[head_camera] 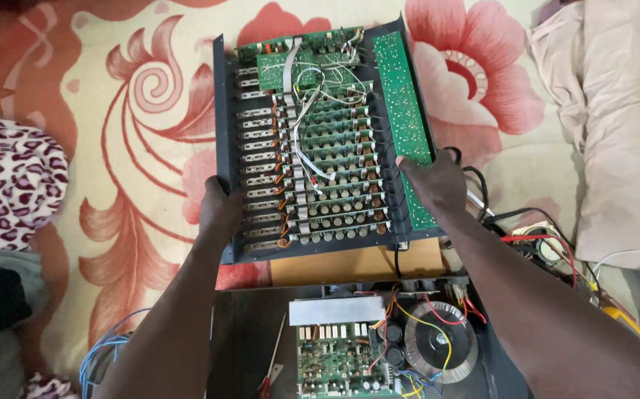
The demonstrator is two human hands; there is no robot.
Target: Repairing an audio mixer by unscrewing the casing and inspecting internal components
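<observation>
Both hands are gripping a dark metal chassis panel (224, 111) packed with rows of green circuit boards, and it is being held up, tilted, over a floral cream-and-red patterned cloth (128, 148). The left hand (218, 207) is curling around the panel's left edge near its lower corner, fingers wrapped behind the metal and closed tight on it. The right hand (432, 181) is lying spread on the panel's right side, fingertips pressing on the long green circuit board (402, 96) that is running along that edge, thumb hidden underneath; it is clamping the panel's rim.

White and grey ribbon wires (306, 125) are trailing across the middle of the stacked boards. Just below the panel, a tan wooden board (349, 266) is showing, and beneath that an open black metal case (242, 332) is sitting with a round toroidal transformer (439, 341) and a silver heat sink (336, 310) inside. Blue wires (102, 351) are lying looped at the lower left. A leopard-print fabric bundle (9, 177) is resting at the left, and a pale pink pillow (623, 133) is lying at the right. No packages or labels can be made out.
</observation>
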